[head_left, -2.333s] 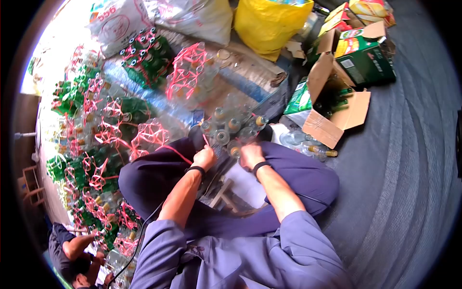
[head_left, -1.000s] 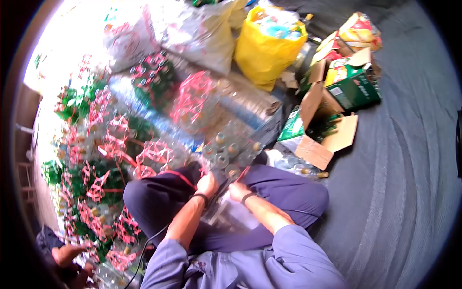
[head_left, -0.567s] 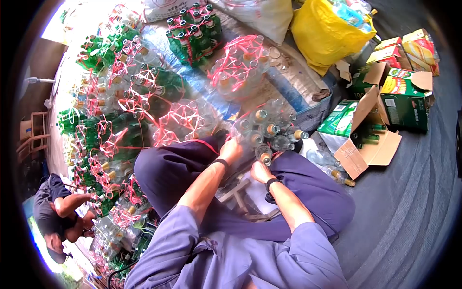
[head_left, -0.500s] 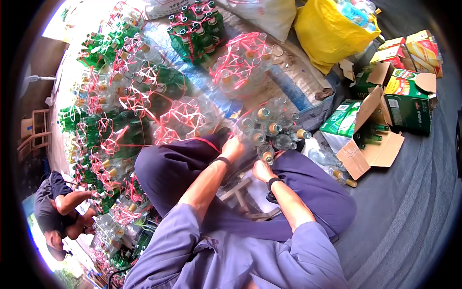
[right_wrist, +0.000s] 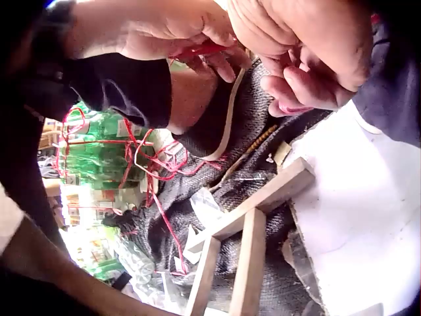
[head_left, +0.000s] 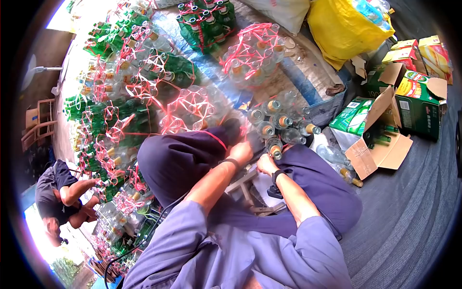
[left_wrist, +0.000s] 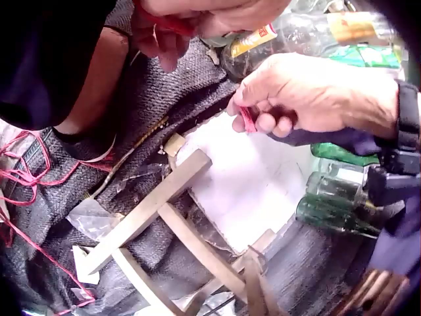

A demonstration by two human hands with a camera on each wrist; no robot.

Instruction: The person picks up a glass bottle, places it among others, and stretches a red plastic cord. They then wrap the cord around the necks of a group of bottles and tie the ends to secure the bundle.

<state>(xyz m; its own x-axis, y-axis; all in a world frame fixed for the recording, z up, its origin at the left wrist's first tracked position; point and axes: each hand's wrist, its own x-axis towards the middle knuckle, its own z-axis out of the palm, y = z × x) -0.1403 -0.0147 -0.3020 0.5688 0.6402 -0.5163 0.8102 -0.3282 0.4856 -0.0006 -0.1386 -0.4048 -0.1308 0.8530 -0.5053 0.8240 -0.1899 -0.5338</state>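
My left hand grips a red plastic string that trails over my left knee. Close to its right, my right hand pinches a short red end, clearest in the left wrist view, where that string end sticks out below the thumb and fingers. Just beyond both hands stands a cluster of clear glass bottles, necks up, several with gold-coloured necks. In the right wrist view the left hand also has red string across its curled fingers.
A wooden frame and a white board lie between my legs. String-tied bottle bundles fill the left side. Open cartons and loose bottles lie right. Another person crouches at lower left.
My right hand went from the bottles' right side in beside my left hand, then the hands parted and are now close together again. Red string remains in the left hand. The head view has shifted.
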